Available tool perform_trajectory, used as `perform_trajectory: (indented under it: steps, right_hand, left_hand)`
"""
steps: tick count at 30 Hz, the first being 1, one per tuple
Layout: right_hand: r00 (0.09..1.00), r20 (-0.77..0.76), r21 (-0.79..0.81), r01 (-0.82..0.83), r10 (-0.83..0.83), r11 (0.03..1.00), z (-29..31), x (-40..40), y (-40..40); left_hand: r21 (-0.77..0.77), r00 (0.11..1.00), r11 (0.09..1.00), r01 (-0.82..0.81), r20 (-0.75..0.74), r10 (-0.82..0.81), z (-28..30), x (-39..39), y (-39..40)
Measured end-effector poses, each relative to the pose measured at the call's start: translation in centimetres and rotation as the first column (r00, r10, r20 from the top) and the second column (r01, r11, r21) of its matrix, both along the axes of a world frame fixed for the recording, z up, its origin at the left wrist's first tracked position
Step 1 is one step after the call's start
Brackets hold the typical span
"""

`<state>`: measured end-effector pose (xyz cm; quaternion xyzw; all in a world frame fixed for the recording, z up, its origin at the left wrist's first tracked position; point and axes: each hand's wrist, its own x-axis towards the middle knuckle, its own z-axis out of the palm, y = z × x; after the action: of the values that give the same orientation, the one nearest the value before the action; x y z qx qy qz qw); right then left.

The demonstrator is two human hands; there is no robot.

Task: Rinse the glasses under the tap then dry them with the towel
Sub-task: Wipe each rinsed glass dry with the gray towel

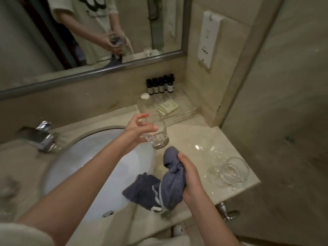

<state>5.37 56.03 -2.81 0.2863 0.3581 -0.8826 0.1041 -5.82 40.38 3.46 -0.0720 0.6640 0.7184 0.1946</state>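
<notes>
My left hand (140, 127) grips a clear tumbler glass (158, 134) above the right rim of the white sink (85, 157), the glass tilted slightly with its mouth up and toward the wall. My right hand (188, 172) grips a bunched grey-blue towel (168, 180) just below the glass; one end of the towel pokes up toward the glass base, the rest hangs over the counter edge. A second clear glass (230, 170) lies on its side on the wet marble counter (204, 139) at the right. The chrome tap (40, 137) sits at the left behind the sink.
A clear tray (184, 107) at the back right holds several small dark bottles (160, 85), a white soap (145, 96) and paper sachets (166, 107). A mirror (53, 41) runs along the wall. A side wall with a white socket panel (209, 38) closes the right.
</notes>
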Motion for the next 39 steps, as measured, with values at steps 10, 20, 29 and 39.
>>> perform_trajectory:
  steps: [10,20,29,39]
  right_hand:
    - [0.923,-0.379,0.296,0.061,0.059,0.953,6.2,-1.8,-4.3]
    - [0.851,-0.384,0.789,0.101,0.358,0.606,6.1,-1.2,-4.2]
    - [0.856,-0.42,0.634,0.04,0.3,0.772,6.4,-1.5,-4.0]
    - [0.863,-0.402,0.673,0.051,0.307,0.738,5.9,-0.8,-3.9]
  left_hand:
    - [0.041,0.976,0.977,-0.207,-0.056,0.209,1.0,5.2,-3.6]
    - [0.005,0.954,0.956,-0.295,-0.061,0.294,1.2,8.0,-1.1]
    - [0.156,0.938,0.931,-0.33,0.165,0.305,1.3,9.2,0.3]
    - [-0.184,0.869,0.85,-0.494,-0.122,0.479,2.2,10.0,0.8]
